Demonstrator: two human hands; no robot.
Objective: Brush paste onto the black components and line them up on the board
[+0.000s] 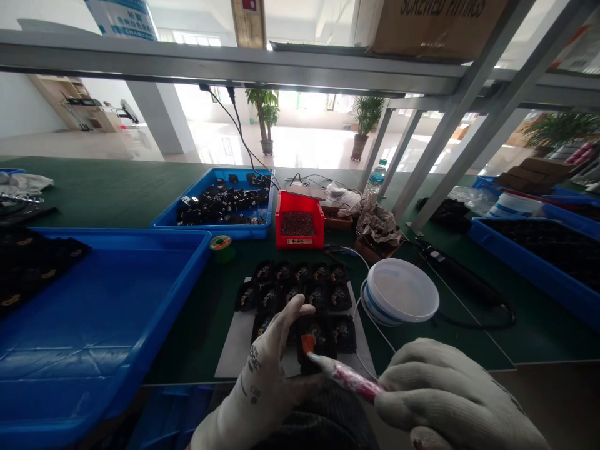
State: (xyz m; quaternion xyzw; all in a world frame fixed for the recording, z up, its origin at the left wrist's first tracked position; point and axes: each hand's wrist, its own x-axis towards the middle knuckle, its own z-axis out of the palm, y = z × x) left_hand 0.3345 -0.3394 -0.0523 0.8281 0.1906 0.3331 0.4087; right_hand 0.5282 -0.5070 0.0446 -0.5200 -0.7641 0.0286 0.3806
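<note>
My left hand [260, 378], in a white glove, is closed around a small black square housing [321, 340] at the front of the work area, its thumb and fingers at the edges. My right hand [452, 390], also gloved, grips a small brush-like tool [349, 377] with a pinkish-red and white handle. The tool's flat orange tip lies over the inside of that housing. Behind it, several similar black housings [317, 295] stand in rows on a white sheet [232, 350], with small parts inside them. Part of the front row is hidden by my left hand.
A large blue tray [117, 300] is at the left; a smaller one [164, 215] behind holds black parts. A red bin [300, 240] of small pieces, a solder spool [222, 249] and a white tub [400, 294] surround the sheet. Metal posts [435, 137] rise at right.
</note>
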